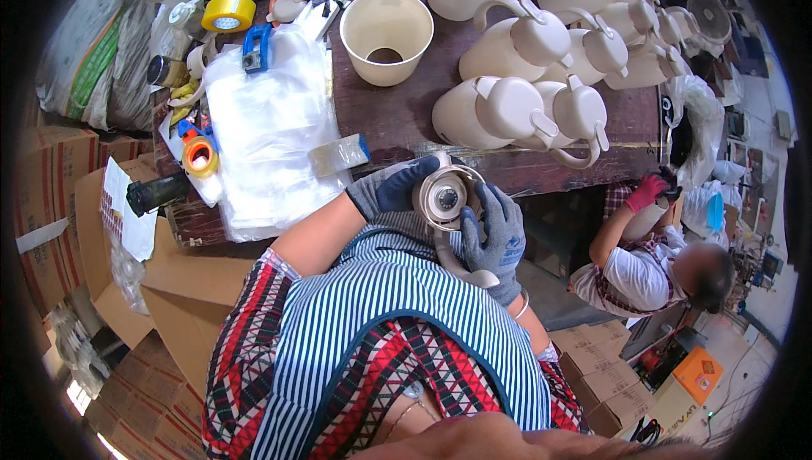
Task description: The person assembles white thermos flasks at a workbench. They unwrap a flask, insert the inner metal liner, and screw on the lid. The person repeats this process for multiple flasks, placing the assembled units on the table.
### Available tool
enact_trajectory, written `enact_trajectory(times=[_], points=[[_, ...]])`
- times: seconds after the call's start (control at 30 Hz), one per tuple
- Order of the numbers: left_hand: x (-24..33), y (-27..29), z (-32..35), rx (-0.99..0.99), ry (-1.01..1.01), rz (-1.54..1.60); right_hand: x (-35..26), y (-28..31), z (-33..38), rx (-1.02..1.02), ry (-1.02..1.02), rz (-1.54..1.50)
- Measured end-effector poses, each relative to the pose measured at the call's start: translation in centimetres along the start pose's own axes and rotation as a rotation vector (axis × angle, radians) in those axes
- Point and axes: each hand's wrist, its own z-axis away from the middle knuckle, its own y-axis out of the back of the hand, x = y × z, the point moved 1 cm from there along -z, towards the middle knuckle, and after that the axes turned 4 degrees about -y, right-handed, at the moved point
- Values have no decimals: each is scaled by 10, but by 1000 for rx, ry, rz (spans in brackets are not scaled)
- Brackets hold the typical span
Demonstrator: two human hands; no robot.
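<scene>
**Both gloved hands clasp a cream jug at the surface edge**

The left hand (pixel 397 189) and right hand (pixel 495 236), in grey-blue gloves, grip a cream jug (pixel 444 199) held against the striped apron, its round end facing up. Left fingers (pixel 416 179) curl over its upper left side; right fingers (pixel 491 206) wrap its right side, the handle below them. Just beyond the fingers lies the dark wooden surface (pixel 397 113), with more cream jugs (pixel 541 62), a cream bucket (pixel 386 33) and clear plastic bags (pixel 266 134).
</scene>
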Motion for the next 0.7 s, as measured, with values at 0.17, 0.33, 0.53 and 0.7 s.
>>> enact_trajectory(times=[0.17, 0.33, 0.53, 0.7], points=[[-8, 0, -1, 62, -28, -62, 2, 0, 5, -4, 33, 144], [-1, -11, -1, 96, -96, -124, 1, 4, 7, -25, 109, 227], [-2, -5, -2, 73, -56, -46, 7, -1, 10, -57, 126, 169], [2, -1, 2, -31, -209, -542, 8, 0, 8, -55, 143, 126]])
